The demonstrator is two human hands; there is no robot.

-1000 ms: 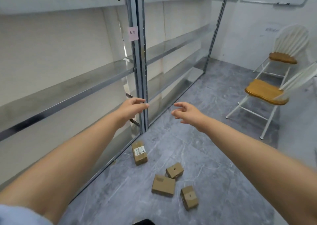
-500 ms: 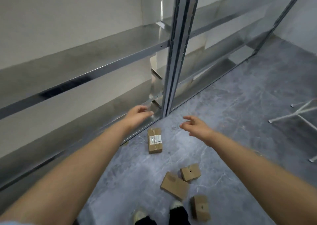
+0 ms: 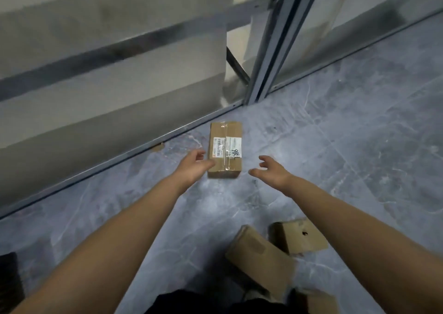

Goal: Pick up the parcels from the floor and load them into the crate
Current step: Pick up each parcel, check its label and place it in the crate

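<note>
L hand (image 3: 193, 167) + R hand (image 3: 272, 171) beside parcel (image 3: 225, 143)

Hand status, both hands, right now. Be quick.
Left hand: open, at the near left corner of the labelled parcel, not gripping it.
Right hand: open, holding nothing, clear of the parcel.

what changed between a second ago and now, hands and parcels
Both hands dropped from shelf height toward the labelled parcel. The left hand is now at its near left corner, though I cannot tell if it touches. The right hand hovers open to its right, apart from it. Nothing is gripped. The labelled parcel and the plain parcels lie where they were on the floor.
</note>
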